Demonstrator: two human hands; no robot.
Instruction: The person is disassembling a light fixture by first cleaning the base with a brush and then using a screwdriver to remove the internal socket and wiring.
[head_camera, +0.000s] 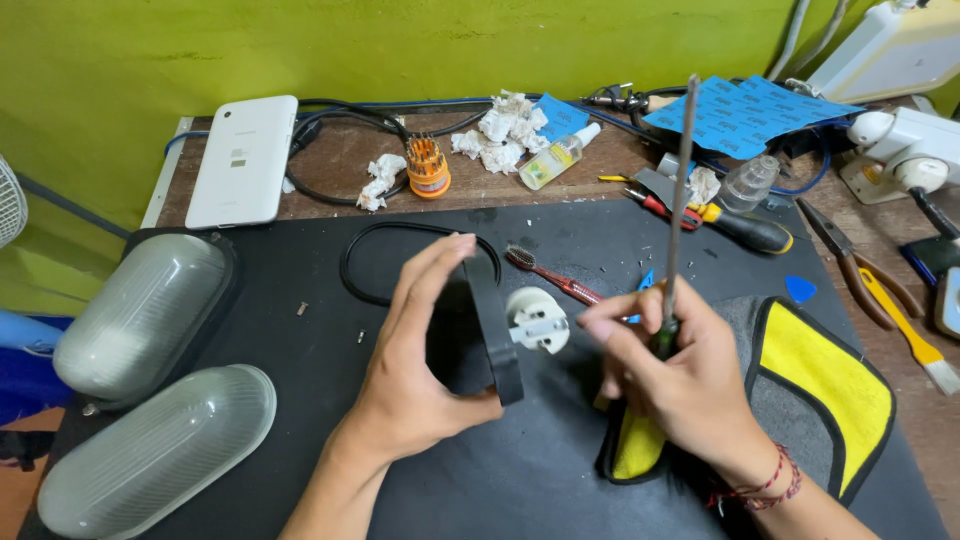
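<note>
Head view, centre of the frame: the left hand is curled round a black oval lamp base, held on edge with thumb below and fingers over the top rim. A white lamp socket juts from its inner face, so the fitting is already apart: two ribbed glass covers lie at the lower left, and a black rubber gasket ring lies loose just behind the hand. The right hand is closed round the handle of a long screwdriver, its shaft pointing up and away from the base; the tip is not on any screw. A few small screws rest on the mat left of the base. By the look of it, opening is done and work on the socket is in hand; nothing is reassembled.

The desk carries a black mat over worn brown wood. A yellow-and-grey cloth lies lower right under the wrist. Along the top: a white tablet, an orange bit holder, crumpled tissues, a small bottle, blue sandpaper sheets, pliers. Behind stands a yellow-green wall.
</note>
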